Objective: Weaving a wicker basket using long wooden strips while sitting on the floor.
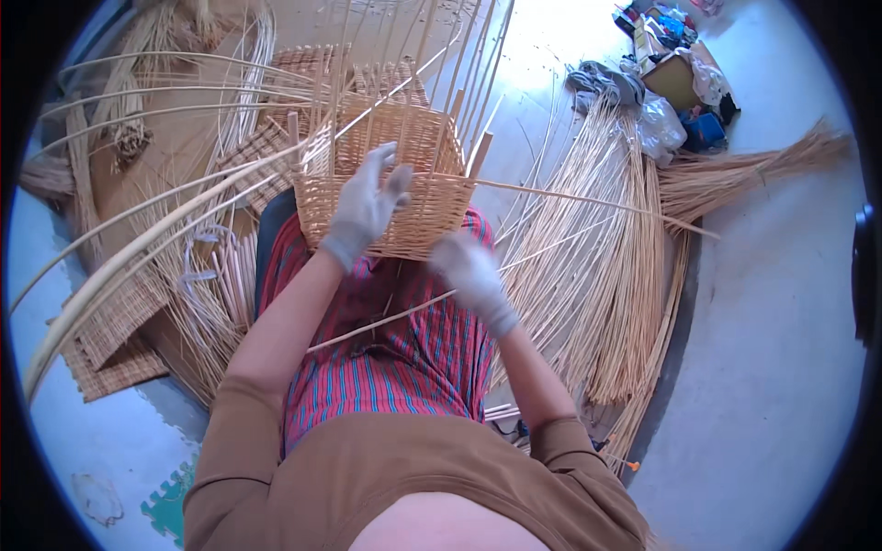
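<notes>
A half-woven wicker basket (pixel 432 209) rests on my lap, its tall stakes (pixel 478 73) rising from the far side. My left hand (pixel 367 200), in a pale work glove, lies against the near wall with its fingertips at the rim. Its thumb and fingers are apart. Just below the basket's near right corner is my gloved right hand (pixel 470 275), blurred and curled. A thin cane strand (pixel 386 320) runs slantwise through it over my lap. Another strand (pixel 588 198) sticks out right from the basket rim. Long canes (pixel 138 248) reach out left.
Bundles of thin cane (pixel 606 303) lie on the floor at right, beside a darker bundle (pixel 753 170). Woven mats (pixel 115 326) and loose strands lie at left. At the back right are a clear plastic bag (pixel 660 129) and mixed belongings (pixel 675 73).
</notes>
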Demonstrator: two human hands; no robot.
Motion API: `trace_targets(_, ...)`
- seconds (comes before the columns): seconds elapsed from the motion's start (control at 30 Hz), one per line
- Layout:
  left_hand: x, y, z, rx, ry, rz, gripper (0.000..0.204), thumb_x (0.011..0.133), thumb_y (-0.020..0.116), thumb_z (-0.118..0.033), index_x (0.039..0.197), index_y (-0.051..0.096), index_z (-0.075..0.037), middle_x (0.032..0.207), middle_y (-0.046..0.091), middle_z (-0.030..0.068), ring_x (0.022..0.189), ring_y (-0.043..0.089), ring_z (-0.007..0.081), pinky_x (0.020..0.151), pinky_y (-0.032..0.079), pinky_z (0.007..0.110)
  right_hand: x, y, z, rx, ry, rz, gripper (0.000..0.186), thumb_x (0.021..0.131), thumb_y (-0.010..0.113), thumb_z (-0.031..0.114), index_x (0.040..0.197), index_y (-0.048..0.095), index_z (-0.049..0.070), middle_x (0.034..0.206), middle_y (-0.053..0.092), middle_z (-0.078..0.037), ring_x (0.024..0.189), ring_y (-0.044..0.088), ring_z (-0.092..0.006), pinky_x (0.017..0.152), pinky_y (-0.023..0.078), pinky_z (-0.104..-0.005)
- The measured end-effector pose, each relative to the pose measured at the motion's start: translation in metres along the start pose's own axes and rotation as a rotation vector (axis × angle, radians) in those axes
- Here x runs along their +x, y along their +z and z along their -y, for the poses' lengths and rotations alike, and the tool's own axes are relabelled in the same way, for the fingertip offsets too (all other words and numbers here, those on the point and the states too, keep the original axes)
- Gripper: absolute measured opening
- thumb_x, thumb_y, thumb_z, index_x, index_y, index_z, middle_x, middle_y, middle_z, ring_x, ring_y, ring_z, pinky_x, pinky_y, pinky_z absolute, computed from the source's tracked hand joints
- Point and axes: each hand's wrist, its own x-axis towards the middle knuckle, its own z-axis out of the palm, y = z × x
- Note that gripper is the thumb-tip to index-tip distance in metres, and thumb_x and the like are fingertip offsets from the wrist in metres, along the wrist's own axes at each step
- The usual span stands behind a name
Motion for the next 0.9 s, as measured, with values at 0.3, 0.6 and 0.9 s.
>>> trace_targets(0.3, -0.098, -0.145, 0.005, 0.732, 0.259, 0.0, 0.022, 0.095, 0.064, -0.014, 0.114, 0.074, -0.011, 0.087, 0.072, 0.0095, 0.085, 0.069, 0.0241, 0.095, 0.049, 0.038, -0.004, -0.061, -0.003, -0.293, 0.358, -0.541, 0.016, 0.077, 0.077, 0.003, 0.091, 0.074, 0.009, 0.086, 0.07, -0.009, 0.088, 0.066, -0.0258, 0.077, 0.052, -0.0364)
trace_targets(0.6, -0.048, -0.09, 0.006, 0.402, 0.455, 0.149, 0.031, 0.089, 0.066, 0.003, 0.118, 0.07, -0.006, 0.095, 0.068, 0.0085, 0.079, 0.065, 0.0152, 0.074, 0.052, 0.027, 0.039, -0.017, 0.026, 1.352, 0.318, -0.54, 0.018, 0.105, 0.052, 0.007, 0.123, 0.054, 0.005, 0.118, 0.067, -0.014, 0.11, 0.066, -0.0249, 0.098, 0.054, -0.0409)
trace_targets(0.9, -0.025, -0.083, 0.036, 0.862, 0.377, -0.234, 0.065, 0.084, 0.076, -0.005, 0.142, 0.05, -0.016, 0.135, 0.064, 0.0064, 0.096, 0.072, 0.0272, 0.077, 0.058, 0.037, 0.035, -0.01, 0.011, 0.998, 0.381, -0.913, 0.015, 0.101, 0.056, -0.001, 0.114, 0.052, 0.006, 0.112, 0.068, -0.018, 0.102, 0.07, -0.0277, 0.091, 0.061, -0.0417)
